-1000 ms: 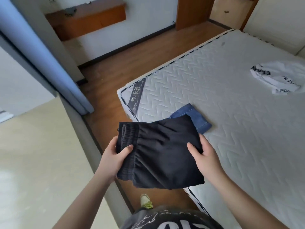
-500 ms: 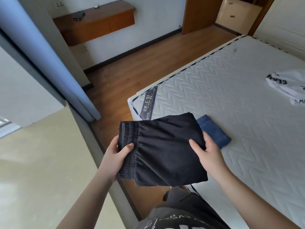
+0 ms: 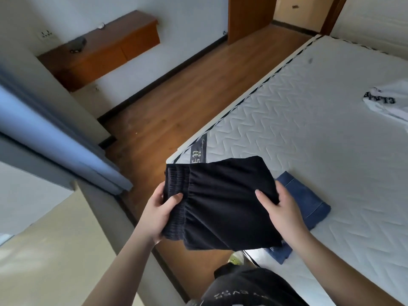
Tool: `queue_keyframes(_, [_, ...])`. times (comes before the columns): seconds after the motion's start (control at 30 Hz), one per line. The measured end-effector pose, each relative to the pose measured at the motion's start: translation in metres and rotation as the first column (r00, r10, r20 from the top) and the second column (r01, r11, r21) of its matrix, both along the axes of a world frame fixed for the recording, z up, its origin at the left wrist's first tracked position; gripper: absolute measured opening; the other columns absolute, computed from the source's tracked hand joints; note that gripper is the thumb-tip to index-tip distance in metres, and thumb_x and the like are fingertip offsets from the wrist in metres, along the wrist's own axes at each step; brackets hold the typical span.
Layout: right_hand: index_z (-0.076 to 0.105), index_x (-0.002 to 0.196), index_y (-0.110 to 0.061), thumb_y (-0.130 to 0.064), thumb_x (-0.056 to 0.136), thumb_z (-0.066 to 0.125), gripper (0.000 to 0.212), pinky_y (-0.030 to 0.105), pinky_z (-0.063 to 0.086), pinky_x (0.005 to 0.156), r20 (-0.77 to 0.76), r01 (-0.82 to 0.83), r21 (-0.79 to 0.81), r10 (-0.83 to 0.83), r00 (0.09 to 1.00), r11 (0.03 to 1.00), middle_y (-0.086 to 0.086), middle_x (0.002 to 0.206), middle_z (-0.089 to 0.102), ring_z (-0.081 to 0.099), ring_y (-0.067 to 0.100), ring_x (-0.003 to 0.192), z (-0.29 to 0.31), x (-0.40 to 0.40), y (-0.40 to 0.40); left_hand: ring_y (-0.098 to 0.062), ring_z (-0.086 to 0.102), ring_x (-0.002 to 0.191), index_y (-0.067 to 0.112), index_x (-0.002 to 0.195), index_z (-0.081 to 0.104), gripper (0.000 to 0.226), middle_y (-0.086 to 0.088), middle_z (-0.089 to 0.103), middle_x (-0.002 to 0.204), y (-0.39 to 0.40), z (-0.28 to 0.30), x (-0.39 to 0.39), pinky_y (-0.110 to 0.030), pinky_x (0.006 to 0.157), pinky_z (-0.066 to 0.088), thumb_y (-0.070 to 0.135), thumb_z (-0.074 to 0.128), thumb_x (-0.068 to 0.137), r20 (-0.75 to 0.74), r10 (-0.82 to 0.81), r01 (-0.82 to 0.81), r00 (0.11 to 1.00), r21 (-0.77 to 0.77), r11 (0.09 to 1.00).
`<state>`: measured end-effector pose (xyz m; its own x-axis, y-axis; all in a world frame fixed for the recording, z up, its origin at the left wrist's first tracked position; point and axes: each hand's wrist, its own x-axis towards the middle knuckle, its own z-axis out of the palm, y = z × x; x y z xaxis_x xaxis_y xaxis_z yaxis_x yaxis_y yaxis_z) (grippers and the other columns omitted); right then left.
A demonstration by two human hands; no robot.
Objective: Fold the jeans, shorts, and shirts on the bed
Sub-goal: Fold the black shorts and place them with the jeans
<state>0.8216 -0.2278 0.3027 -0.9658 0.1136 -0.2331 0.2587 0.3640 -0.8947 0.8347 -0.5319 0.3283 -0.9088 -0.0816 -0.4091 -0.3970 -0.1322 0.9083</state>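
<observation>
Both hands, left (image 3: 157,214) and right (image 3: 284,214), grip folded shorts (image 3: 220,202), now carried over jeans (image 3: 306,200) at the bed (image 3: 309,140) corner for stacking.

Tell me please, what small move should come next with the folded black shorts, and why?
Probably lower the black shorts onto the folded jeans on the mattress. The shorts look already folded flat, the left hand grips the waistband side, the right hand grips the opposite edge, and they are held in the air just beside the jeans. The white shirt lies unfolded farther away.
</observation>
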Motion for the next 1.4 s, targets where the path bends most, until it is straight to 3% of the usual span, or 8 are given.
queue_keyframes(0.23, [0.054, 0.124, -0.039, -0.044, 0.093, 0.06, 0.032, 0.008, 0.042, 0.075, -0.008, 0.103, -0.009, -0.103, 0.995, 0.995, -0.035, 0.106, 0.062, 0.056, -0.016, 0.1, -0.001, -0.043, 0.001, -0.027, 0.068, 0.106, 0.031, 0.121, 0.064, 0.033, -0.003, 0.069, 0.117, 0.002, 0.0, -0.079, -0.04, 0.084, 0.058, 0.022, 0.069, 0.09, -0.008, -0.136, 0.136, 0.991, -0.035, 0.99])
queue_keyframes(0.37, [0.052, 0.125, -0.045, -0.044, 0.093, 0.06, 0.033, 0.019, 0.044, 0.085, 0.016, 0.219, -0.041, -0.219, 0.976, 0.975, -0.033, 0.109, 0.063, 0.057, -0.009, 0.106, -0.002, -0.054, 0.011, -0.028, 0.067, 0.107, 0.031, 0.124, 0.063, 0.047, -0.004, 0.069, 0.12, 0.015, -0.004, -0.123, -0.042, 0.086, 0.057, 0.034, 0.076, 0.079, 0.034, -0.261, 0.261, 0.965, -0.013, 0.965])
queue_keyframes(0.57, [0.045, 0.133, -0.05, -0.051, 0.095, 0.051, 0.038, 0.011, 0.037, 0.083, 0.081, 0.392, -0.018, -0.39, 0.917, 0.92, -0.052, 0.1, 0.052, 0.049, -0.027, 0.095, -0.005, -0.061, 0.008, -0.027, 0.069, 0.104, 0.033, 0.121, 0.065, 0.045, -0.005, 0.07, 0.117, 0.031, -0.015, -0.192, -0.036, 0.08, 0.058, 0.036, 0.076, 0.077, 0.079, -0.453, 0.455, 0.888, -0.005, 0.89])
queue_keyframes(0.7, [0.045, 0.136, -0.046, -0.052, 0.096, 0.047, 0.041, 0.015, 0.039, 0.084, 0.097, 0.527, -0.018, -0.523, 0.847, 0.85, -0.035, 0.113, 0.056, 0.053, -0.011, 0.104, -0.009, -0.069, -0.004, -0.023, 0.07, 0.102, 0.037, 0.118, 0.065, 0.037, -0.001, 0.071, 0.115, 0.038, -0.024, -0.24, -0.031, 0.076, 0.059, 0.032, 0.072, 0.083, 0.091, -0.593, 0.595, 0.8, 0.003, 0.804])
queue_keyframes(0.83, [0.047, 0.135, -0.041, -0.049, 0.097, 0.05, 0.039, 0.027, 0.044, 0.092, 0.094, 0.667, 0.019, -0.666, 0.74, 0.744, -0.02, 0.115, 0.062, 0.058, 0.005, 0.106, -0.015, -0.084, -0.036, -0.018, 0.069, 0.106, 0.037, 0.12, 0.063, 0.037, 0.004, 0.07, 0.118, 0.034, -0.032, -0.294, -0.027, 0.078, 0.058, 0.031, 0.07, 0.084, 0.08, -0.734, 0.736, 0.675, 0.006, 0.677])
queue_keyframes(1.03, [0.047, 0.117, -0.056, -0.044, 0.099, 0.047, 0.022, 0.001, 0.04, 0.074, 0.09, 0.806, 0.018, -0.804, 0.588, 0.592, -0.045, 0.1, 0.058, 0.051, -0.025, 0.097, -0.021, -0.099, -0.111, -0.018, 0.071, 0.101, 0.043, 0.114, 0.064, 0.037, 0.006, 0.071, 0.114, 0.026, -0.04, -0.375, -0.028, 0.074, 0.059, 0.035, 0.072, 0.078, 0.142, -0.88, 0.89, 0.453, -0.024, 0.455])
queue_keyframes(1.3, [0.046, 0.135, -0.035, -0.039, 0.101, 0.045, 0.034, 0.018, 0.049, 0.083, 0.117, 0.92, -0.009, -0.914, 0.389, 0.391, -0.023, 0.111, 0.063, 0.06, -0.008, 0.1, -0.019, -0.061, -0.153, -0.009, 0.07, 0.096, 0.054, 0.1, 0.063, 0.032, 0.014, 0.072, 0.106, 0.097, -0.047, -0.369, -0.028, 0.076, 0.054, 0.039, 0.074, 0.074, 0.132, -0.976, 0.975, 0.173, -0.162, 0.151])
queue_keyframes(1.4, [0.044, 0.137, -0.037, -0.041, 0.101, 0.045, 0.036, 0.016, 0.046, 0.081, 0.106, 0.962, -0.034, -0.956, 0.273, 0.271, -0.022, 0.116, 0.062, 0.059, -0.003, 0.106, -0.017, -0.039, -0.158, -0.001, 0.068, 0.097, 0.056, 0.105, 0.059, 0.051, 0.022, 0.069, 0.108, 0.125, -0.045, -0.35, -0.027, 0.078, 0.053, 0.058, 0.083, 0.06, 0.127, -0.992, 0.977, 0.023, -0.215, -0.005])
